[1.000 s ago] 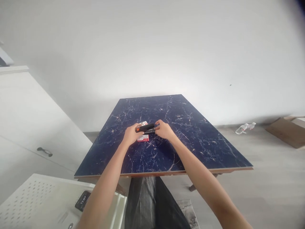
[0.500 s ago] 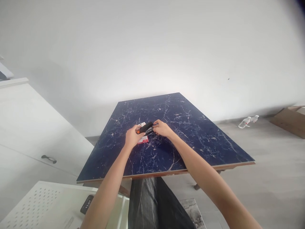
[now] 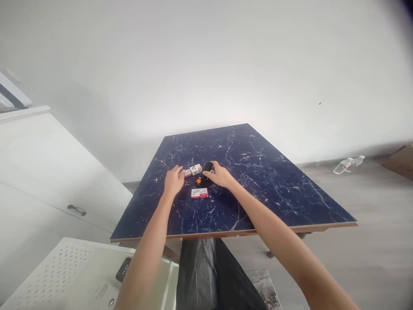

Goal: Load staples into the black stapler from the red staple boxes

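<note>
My right hand (image 3: 221,175) is closed around a black stapler (image 3: 204,175) with an orange part at its near end. My left hand (image 3: 174,181) has let go of the stapler, and its fingers are apart, close beside a small red-and-white box (image 3: 187,173). A white box (image 3: 195,169) with dark print lies between the hands, touching or nearly touching that one. Nearer to me, another red-and-white box (image 3: 199,193) lies flat on the table. The palm side of my right hand is hidden.
The dark blue marble-patterned table (image 3: 258,189) stands against a white wall. At left are a white cabinet (image 3: 64,172) and a low white surface with a phone (image 3: 123,269). Plastic bottles (image 3: 343,166) and a cardboard box (image 3: 400,165) are on the floor at right.
My left hand has come off the stapler and moved left, its fingers apart. The right hand now holds the stapler alone, turned more upright in view. The boxes beneath are uncovered.
</note>
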The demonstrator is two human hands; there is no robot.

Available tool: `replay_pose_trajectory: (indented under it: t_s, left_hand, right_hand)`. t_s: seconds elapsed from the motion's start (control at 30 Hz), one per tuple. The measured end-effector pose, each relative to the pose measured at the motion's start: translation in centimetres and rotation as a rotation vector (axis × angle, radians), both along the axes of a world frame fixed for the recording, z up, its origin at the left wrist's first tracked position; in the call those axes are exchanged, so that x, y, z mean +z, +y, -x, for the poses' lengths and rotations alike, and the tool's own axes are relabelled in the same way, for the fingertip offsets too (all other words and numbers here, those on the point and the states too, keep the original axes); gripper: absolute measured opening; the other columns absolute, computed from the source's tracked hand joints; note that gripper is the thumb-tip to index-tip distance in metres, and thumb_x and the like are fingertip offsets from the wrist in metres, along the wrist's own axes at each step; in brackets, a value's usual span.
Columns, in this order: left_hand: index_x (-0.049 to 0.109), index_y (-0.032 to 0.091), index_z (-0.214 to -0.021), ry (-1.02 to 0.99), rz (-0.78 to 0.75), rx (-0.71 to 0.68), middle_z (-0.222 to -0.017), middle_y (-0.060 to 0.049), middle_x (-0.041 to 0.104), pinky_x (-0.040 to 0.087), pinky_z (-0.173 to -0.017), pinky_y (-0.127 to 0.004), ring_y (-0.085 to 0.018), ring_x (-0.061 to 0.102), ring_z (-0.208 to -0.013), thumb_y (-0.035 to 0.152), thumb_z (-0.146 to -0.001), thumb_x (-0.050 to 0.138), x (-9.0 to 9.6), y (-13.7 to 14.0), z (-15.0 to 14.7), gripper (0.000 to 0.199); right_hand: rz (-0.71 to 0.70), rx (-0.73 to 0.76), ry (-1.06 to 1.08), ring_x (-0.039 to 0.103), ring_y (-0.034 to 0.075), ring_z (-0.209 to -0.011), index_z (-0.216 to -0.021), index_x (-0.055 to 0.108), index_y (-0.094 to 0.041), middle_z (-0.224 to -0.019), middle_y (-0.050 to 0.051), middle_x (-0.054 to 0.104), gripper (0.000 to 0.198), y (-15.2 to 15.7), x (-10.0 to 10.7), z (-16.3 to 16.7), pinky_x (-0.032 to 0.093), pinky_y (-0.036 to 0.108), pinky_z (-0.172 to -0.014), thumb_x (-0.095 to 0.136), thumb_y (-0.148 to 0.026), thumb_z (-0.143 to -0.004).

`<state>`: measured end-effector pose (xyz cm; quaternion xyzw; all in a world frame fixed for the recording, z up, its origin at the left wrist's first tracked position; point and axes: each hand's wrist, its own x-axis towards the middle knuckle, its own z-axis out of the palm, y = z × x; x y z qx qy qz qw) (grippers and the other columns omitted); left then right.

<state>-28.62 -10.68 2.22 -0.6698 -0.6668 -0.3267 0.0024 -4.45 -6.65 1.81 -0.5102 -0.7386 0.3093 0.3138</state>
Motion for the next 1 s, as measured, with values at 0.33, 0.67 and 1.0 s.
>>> replay_pose_trajectory:
  t_s: [0.33, 0.67, 1.0]
  left_hand:
    - [0.075, 0.022, -0.108, -0.007, 0.210, -0.292, -0.103, -0.007, 0.074, 0.050, -0.081, -0.031, -0.022, 0.069, -0.089, 0.038, -0.097, 0.049, 0.0, -1.3, -1.4, 0.032]
    - [0.069, 0.021, -0.110, -0.156, 0.443, -0.398, -0.110, -0.008, 0.073, 0.050, -0.063, -0.028, -0.021, 0.070, -0.077, 0.059, -0.079, 0.070, 2.2, -2.8, -1.2, 0.049]
    - [0.068, 0.021, -0.099, -0.106, 0.499, -0.325, -0.084, -0.006, 0.072, 0.045, -0.058, -0.028, -0.021, 0.066, -0.070, 0.066, -0.079, 0.065, 3.5, -3.4, -0.2, 0.049]
  right_hand:
    - [-0.130, -0.028, -0.013, 0.051, 0.033, -0.133, -0.152, 0.034, -0.019, -0.149, 0.017, 0.049, 0.081, -1.2, -0.1, 1.1, 0.041, 0.046, -0.108, 0.062, -0.057, -0.086]
    - [-0.101, -0.034, 0.029, 0.054, 0.032, -0.127, -0.151, 0.036, -0.017, -0.147, 0.018, 0.048, 0.078, -1.3, 0.5, 1.6, 0.043, 0.045, -0.106, 0.064, -0.038, -0.081]
    - [-0.206, 0.065, 0.049, 0.055, 0.027, -0.125, -0.142, 0.049, -0.016, -0.143, 0.015, 0.052, 0.062, -1.5, 1.2, 0.7, 0.042, 0.040, -0.108, 0.057, -0.023, -0.081]
